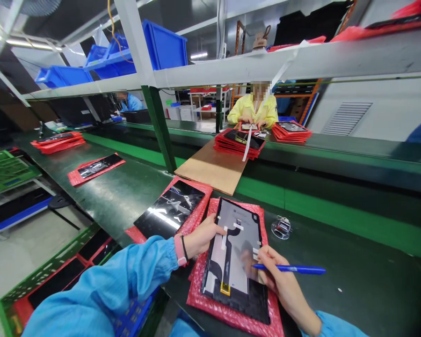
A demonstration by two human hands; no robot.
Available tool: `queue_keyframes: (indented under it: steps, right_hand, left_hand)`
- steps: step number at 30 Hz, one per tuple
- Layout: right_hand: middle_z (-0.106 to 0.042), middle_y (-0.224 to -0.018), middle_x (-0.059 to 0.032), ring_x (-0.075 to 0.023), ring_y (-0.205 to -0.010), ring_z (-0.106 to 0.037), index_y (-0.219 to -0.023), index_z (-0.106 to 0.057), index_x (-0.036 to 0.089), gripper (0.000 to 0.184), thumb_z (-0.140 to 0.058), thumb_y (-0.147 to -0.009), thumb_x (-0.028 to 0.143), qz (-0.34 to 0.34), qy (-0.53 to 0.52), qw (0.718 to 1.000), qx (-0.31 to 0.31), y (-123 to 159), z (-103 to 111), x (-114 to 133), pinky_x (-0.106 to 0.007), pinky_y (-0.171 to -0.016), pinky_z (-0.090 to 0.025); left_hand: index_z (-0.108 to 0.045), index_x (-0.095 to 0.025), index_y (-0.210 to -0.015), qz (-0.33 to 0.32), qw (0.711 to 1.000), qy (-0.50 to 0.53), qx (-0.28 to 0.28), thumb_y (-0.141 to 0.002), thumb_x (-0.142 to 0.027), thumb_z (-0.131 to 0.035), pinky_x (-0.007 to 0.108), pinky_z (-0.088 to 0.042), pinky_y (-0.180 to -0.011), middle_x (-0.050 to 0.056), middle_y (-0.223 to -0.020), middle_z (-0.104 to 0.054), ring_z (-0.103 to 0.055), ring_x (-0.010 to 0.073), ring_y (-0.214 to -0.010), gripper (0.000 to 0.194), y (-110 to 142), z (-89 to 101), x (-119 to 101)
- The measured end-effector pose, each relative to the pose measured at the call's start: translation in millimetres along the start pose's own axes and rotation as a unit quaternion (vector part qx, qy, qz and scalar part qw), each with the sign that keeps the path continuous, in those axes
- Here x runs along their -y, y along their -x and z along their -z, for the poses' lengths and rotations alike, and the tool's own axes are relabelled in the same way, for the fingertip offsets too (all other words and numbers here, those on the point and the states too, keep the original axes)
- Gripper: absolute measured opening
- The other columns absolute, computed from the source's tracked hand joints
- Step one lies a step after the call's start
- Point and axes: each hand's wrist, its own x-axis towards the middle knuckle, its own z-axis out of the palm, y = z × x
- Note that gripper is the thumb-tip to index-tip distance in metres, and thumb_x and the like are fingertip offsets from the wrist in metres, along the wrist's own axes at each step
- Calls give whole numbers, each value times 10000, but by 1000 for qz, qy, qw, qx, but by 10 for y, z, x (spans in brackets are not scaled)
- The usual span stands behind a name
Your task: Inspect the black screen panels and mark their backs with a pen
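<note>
Grip: our right hand grasps a blue pen; our left hand touches the panel, but we cannot tell whether it clasps the edge.
Panel: in front of us, on pink bubble wrap, by the near edge of the bench.
Left of it: a glossy black screen.
Across from us: a co-worker in yellow, behind a red stack.
</note>
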Motion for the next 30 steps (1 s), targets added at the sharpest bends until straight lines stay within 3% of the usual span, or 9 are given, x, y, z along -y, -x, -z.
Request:
queue_keyframes:
  steps: [5,8,11,13,17,21,24,27,30]
  right_hand:
    - [-420,-374,75,-51,-356,-302,-770,-620,189,388,-556,-842,564,85,-41,989,-110,-49,306,362,-177,-375,-233]
    - [-614,-558,28,-69,-488,-502,-810,-650,207,281,-666,-794,487,131,-55,975,-174,-88,491,706,-159,-449,-380]
    - [-746,-805,-36,-163,-706,-674,-1030,-641,256,346,-619,-815,526,144,-82,968,-190,-92,539,1020,-234,-597,-526]
    - [-757,-799,-38,-186,-753,-700,-1094,-632,274,368,-589,-835,531,136,-89,971,-173,-64,507,1173,-277,-675,-556]
    - [-750,-801,-36,-185,-737,-692,-989,-696,257,283,-666,-798,464,110,-90,986,-86,46,422,1316,-270,-654,-550]
    - [-720,-979,-48,-228,-857,-661,-1083,-677,270,420,-770,-696,404,130,-9,974,-183,117,399,1283,-292,-667,-537]
    - [-673,-793,-26,-201,-727,-617,-1052,-677,234,387,-732,-722,427,148,92,965,-194,74,397,1230,-288,-639,-507]
    - [-525,-580,27,-135,-539,-479,-794,-648,213,226,-636,-802,439,169,167,957,-167,-14,374,1209,-249,-511,-411]
    - [-380,-510,62,-100,-477,-344,-640,-513,211,310,-592,-832,442,176,212,946,-172,-94,349,1202,-233,-445,-294]
  left_hand:
    - [-548,-186,-1095,-141,990,-16,-17,-637,-105,-693,320,-516,-769,50,-1038,-690,-666,210,-887,487,32,-38,-163]
    - [-573,-183,-1133,-256,966,-36,20,-748,-166,-665,339,-481,-910,60,-1153,-668,-612,230,-1079,396,92,-123,-401]
    - [-570,-201,-1187,-319,946,-28,60,-799,-193,-647,353,-460,-965,51,-1182,-664,-603,224,-1110,396,164,-256,-616]
    - [-572,-200,-1197,-348,934,-27,75,-808,-199,-651,356,-446,-992,54,-1187,-664,-606,220,-1108,397,200,-346,-716]
    - [-565,-209,-1214,-370,926,-19,75,-819,-211,-655,359,-449,-1000,56,-1194,-664,-609,223,-1111,405,214,-481,-813]
    - [-559,-220,-1221,-375,925,-11,66,-823,-221,-654,357,-482,-960,56,-1203,-660,-615,233,-1104,409,181,-533,-826]
    - [-546,-229,-1243,-368,928,-13,63,-828,-228,-651,344,-493,-940,58,-1218,-652,-614,234,-1106,428,157,-528,-805]
    - [-536,-237,-1256,-364,930,-18,47,-830,-237,-652,334,-482,-956,55,-1221,-649,-612,228,-1111,442,129,-514,-766]
    - [-517,-247,-1280,-357,933,-25,37,-836,-249,-645,337,-482,-956,56,-1227,-646,-608,228,-1120,462,91,-507,-734]
